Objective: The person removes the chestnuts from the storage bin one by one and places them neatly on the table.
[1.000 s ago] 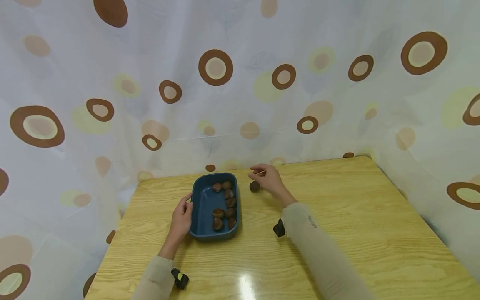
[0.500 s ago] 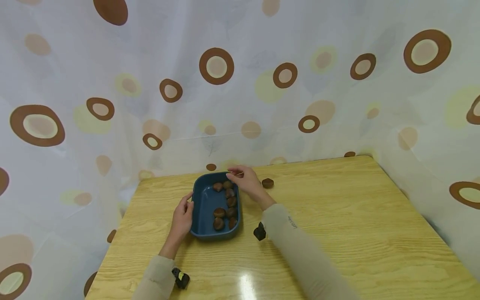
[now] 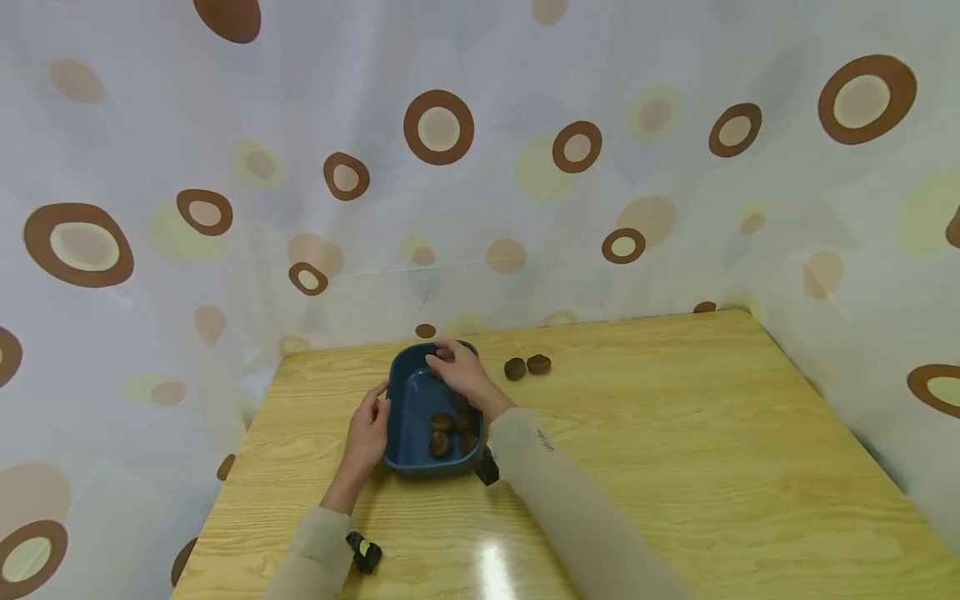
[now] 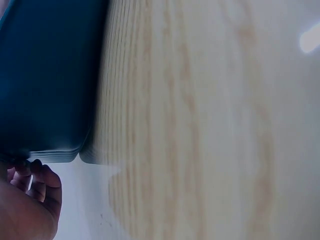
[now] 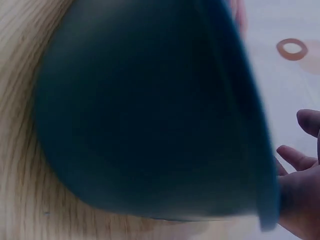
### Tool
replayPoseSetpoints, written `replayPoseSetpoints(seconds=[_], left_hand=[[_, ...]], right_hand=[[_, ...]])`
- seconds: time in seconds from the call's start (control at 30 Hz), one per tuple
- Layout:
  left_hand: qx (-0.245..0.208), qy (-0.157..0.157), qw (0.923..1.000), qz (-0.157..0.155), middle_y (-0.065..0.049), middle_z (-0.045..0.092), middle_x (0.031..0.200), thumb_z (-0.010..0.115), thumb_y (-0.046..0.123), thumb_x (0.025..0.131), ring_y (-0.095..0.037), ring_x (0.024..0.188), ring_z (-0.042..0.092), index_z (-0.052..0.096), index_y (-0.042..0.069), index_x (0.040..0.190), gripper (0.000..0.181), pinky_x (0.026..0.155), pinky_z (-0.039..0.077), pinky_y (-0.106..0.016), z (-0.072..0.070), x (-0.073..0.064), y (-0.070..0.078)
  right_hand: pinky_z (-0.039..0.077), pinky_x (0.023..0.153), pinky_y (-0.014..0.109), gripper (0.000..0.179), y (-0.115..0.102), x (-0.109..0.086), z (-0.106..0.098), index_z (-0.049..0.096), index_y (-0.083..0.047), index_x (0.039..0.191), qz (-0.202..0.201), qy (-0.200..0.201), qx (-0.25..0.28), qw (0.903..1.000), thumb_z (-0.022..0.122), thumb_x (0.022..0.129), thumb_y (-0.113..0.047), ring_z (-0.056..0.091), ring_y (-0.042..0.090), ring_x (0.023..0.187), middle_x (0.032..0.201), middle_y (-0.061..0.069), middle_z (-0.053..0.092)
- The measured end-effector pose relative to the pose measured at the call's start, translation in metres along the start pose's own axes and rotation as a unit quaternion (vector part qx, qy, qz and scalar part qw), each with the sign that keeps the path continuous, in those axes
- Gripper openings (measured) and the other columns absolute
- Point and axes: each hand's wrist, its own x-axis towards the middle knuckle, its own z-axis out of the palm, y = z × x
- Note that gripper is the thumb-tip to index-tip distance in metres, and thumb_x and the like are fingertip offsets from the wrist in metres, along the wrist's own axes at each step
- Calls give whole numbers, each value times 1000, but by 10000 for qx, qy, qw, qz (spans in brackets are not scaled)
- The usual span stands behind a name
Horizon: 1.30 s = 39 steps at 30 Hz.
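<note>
Several brown chestnuts [image 3: 441, 423] lie along the right side of a deep blue dish [image 3: 411, 421]. My left hand [image 3: 368, 433] holds the dish's left wall in the head view, thumb near the rim. Its curled fingers show against the dish's end in the left wrist view. Over the dish's far end, my right hand [image 3: 467, 372] pinches a chestnut [image 3: 446, 354] between thumb and forefinger. That hand covers the chestnuts beneath it. In the right wrist view, the dish's outer wall [image 5: 145, 110] blocks most of the scene, with part of the right hand [image 5: 300, 192] at the edge.
Two more chestnuts [image 3: 527, 367] sit side by side on the wooden table [image 3: 675, 442], right of the dish. A white curtain [image 3: 510, 208] with brown rings hangs around the table's back and sides. Small black wrist cameras [image 3: 365, 552] sit at both sleeves.
My right hand has moved left from above the table chestnuts to over the far end of the dish, uncovering both chestnuts there. The left hand stays at the dish.
</note>
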Motion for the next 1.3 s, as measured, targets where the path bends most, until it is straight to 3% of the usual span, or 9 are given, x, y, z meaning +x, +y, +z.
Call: replayPoseSetpoints(seconds=[0.2,0.37,0.6,0.93,1.17,1.3], left_hand=[[6,-2,10000,13,-4,46,84,44,15,113,-16,72,44,49,8,153,41,68,39,-27,0,0,0],[34,-2,10000,6,-4,47,84,45,15,112,-15,71,44,49,8,153,42,67,39,-26,0,-1,-2],[7,23,10000,-33,-5,47,85,44,16,113,-14,71,45,49,8,153,41,67,39,-26,0,-2,-4],[62,2,10000,19,-3,47,85,45,16,112,-14,72,45,49,8,153,41,68,39,-27,-1,-1,-1],[25,-34,10000,-25,-3,46,85,45,17,113,-15,71,44,49,10,153,42,66,39,-27,-1,-2,-1],[36,-24,10000,-8,-3,46,84,45,16,112,-16,71,44,49,9,153,41,66,39,-27,-1,-1,-2]], right_hand=[[44,112,50,52,3,6,7,48,-8,154,196,108,-158,9996,57,108,-32,51,35,140,152,18,52],[44,113,49,52,5,9,15,48,-7,154,294,93,-739,9968,56,108,-31,52,34,140,152,17,53],[46,111,48,53,8,14,19,48,-2,152,195,-25,-1396,9900,59,106,-26,57,34,134,142,18,61],[45,111,48,48,13,17,23,54,0,147,-5,-172,-1943,9808,61,104,-21,54,37,136,146,19,58],[52,102,45,40,17,14,26,65,-1,136,-277,-238,-1964,9798,70,100,-18,65,32,119,126,15,70],[54,95,42,34,18,14,28,70,-4,128,-445,-317,-2177,9745,74,96,-12,68,28,106,113,12,72]])
